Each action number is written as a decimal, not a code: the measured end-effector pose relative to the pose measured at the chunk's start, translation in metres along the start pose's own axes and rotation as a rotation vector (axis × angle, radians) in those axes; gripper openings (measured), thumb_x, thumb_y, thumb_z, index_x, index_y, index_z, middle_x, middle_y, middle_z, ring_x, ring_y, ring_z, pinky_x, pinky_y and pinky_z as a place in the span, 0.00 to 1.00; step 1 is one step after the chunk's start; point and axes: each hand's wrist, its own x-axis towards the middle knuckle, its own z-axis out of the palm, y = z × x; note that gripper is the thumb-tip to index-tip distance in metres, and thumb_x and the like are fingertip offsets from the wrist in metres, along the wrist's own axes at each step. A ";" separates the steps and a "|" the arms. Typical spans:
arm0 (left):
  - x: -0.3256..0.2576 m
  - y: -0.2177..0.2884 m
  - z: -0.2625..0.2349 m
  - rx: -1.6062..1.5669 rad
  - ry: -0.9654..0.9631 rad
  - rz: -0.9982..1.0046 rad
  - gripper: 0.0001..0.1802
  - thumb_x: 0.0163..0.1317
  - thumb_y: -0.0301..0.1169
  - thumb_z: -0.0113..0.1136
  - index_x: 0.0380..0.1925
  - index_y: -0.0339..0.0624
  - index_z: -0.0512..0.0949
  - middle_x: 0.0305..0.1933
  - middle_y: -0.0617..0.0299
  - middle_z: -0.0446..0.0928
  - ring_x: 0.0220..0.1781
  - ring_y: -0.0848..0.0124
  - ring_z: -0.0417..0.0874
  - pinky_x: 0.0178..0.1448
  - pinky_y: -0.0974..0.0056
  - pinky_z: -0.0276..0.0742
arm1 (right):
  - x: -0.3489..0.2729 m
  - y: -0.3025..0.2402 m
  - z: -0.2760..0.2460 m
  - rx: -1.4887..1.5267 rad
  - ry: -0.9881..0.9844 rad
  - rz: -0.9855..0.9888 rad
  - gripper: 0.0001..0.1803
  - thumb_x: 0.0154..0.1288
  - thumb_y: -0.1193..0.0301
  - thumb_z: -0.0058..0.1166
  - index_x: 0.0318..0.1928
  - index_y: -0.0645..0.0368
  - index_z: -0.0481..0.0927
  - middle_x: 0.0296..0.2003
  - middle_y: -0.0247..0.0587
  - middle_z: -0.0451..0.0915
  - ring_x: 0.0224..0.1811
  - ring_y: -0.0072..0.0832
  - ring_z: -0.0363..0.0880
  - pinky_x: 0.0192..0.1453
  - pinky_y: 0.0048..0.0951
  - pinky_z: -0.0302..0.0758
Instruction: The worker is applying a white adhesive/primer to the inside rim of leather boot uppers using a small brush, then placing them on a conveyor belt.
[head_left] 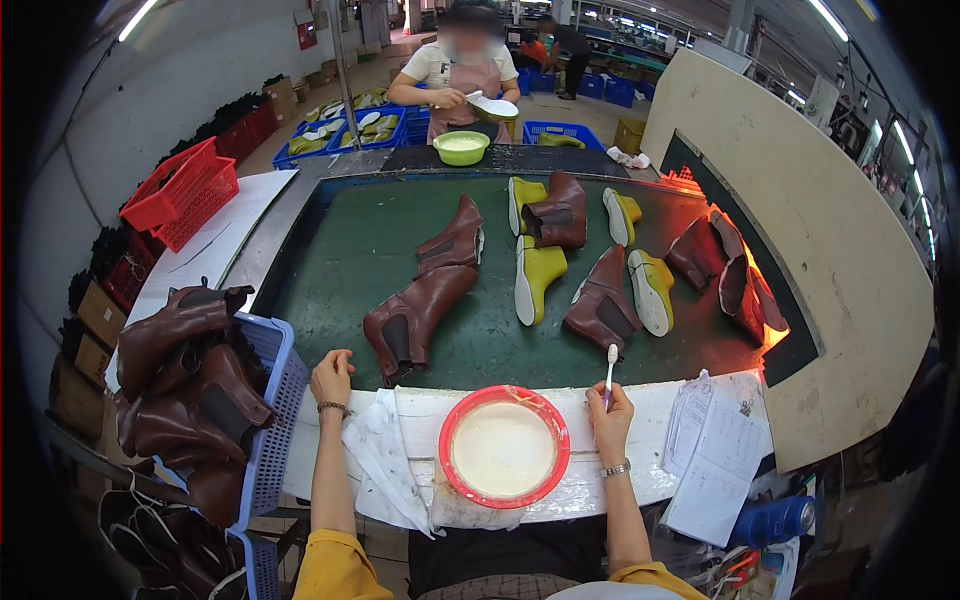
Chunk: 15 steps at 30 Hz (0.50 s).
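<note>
While right hand [610, 420] grips brush [610, 368], red bowl [504, 447] between hands; left hand [331, 380] empty, loosely curled.

A single head-worn fisheye view looks steeply down and forward from above the person's own forearms, which enter from the lower edge. The left hand [332, 378] and right hand [610, 420] sit close below the lens, at the near edge of the bench [350, 250]. Beyond the hands the view faces along the bench to a second person [455, 70], far off. Straight edges bow toward the dark rim.
</note>
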 end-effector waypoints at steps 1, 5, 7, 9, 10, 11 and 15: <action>-0.002 0.005 -0.001 0.050 -0.028 -0.011 0.12 0.72 0.38 0.56 0.40 0.47 0.87 0.27 0.62 0.87 0.32 0.63 0.88 0.41 0.58 0.80 | -0.001 -0.001 0.000 -0.037 -0.007 -0.042 0.03 0.70 0.76 0.62 0.39 0.59 0.80 0.24 0.23 0.75 0.17 0.08 0.64 0.19 0.15 0.59; -0.003 0.004 -0.002 0.144 -0.081 -0.035 0.16 0.74 0.41 0.51 0.37 0.48 0.86 0.26 0.63 0.86 0.34 0.60 0.88 0.43 0.54 0.79 | -0.001 -0.010 0.004 -0.046 -0.046 -0.013 0.02 0.68 0.79 0.62 0.39 0.61 0.83 0.27 0.20 0.75 0.26 0.07 0.66 0.28 0.14 0.62; -0.003 0.001 -0.001 0.149 -0.078 -0.049 0.16 0.74 0.42 0.52 0.36 0.47 0.85 0.26 0.63 0.86 0.34 0.59 0.88 0.43 0.54 0.79 | -0.003 -0.005 0.002 -0.060 -0.048 -0.002 0.02 0.68 0.79 0.62 0.39 0.61 0.83 0.27 0.20 0.75 0.26 0.07 0.66 0.27 0.14 0.61; -0.003 -0.001 0.001 0.152 -0.072 -0.067 0.16 0.74 0.42 0.53 0.35 0.46 0.84 0.26 0.63 0.86 0.34 0.58 0.88 0.43 0.53 0.79 | -0.003 0.000 -0.001 -0.072 -0.054 0.006 0.03 0.67 0.79 0.62 0.40 0.61 0.83 0.27 0.20 0.75 0.25 0.07 0.65 0.27 0.14 0.61; -0.002 0.003 0.000 0.176 -0.084 -0.077 0.16 0.73 0.43 0.55 0.34 0.45 0.84 0.25 0.63 0.86 0.34 0.58 0.88 0.43 0.54 0.79 | -0.002 0.000 -0.001 -0.074 -0.042 -0.017 0.02 0.67 0.78 0.62 0.39 0.60 0.83 0.25 0.20 0.74 0.22 0.07 0.65 0.24 0.14 0.60; -0.002 0.006 -0.001 0.201 -0.096 -0.089 0.17 0.73 0.44 0.56 0.33 0.44 0.83 0.25 0.62 0.86 0.34 0.58 0.88 0.43 0.54 0.79 | -0.002 0.001 -0.001 -0.076 -0.032 -0.040 0.02 0.67 0.76 0.62 0.39 0.59 0.82 0.23 0.20 0.74 0.19 0.08 0.64 0.21 0.14 0.58; -0.006 0.003 -0.002 0.170 -0.051 -0.093 0.17 0.71 0.45 0.60 0.31 0.44 0.82 0.25 0.62 0.86 0.33 0.58 0.87 0.42 0.54 0.78 | -0.006 -0.004 0.001 -0.086 -0.043 -0.012 0.03 0.67 0.76 0.63 0.38 0.60 0.82 0.22 0.20 0.73 0.19 0.08 0.64 0.21 0.14 0.58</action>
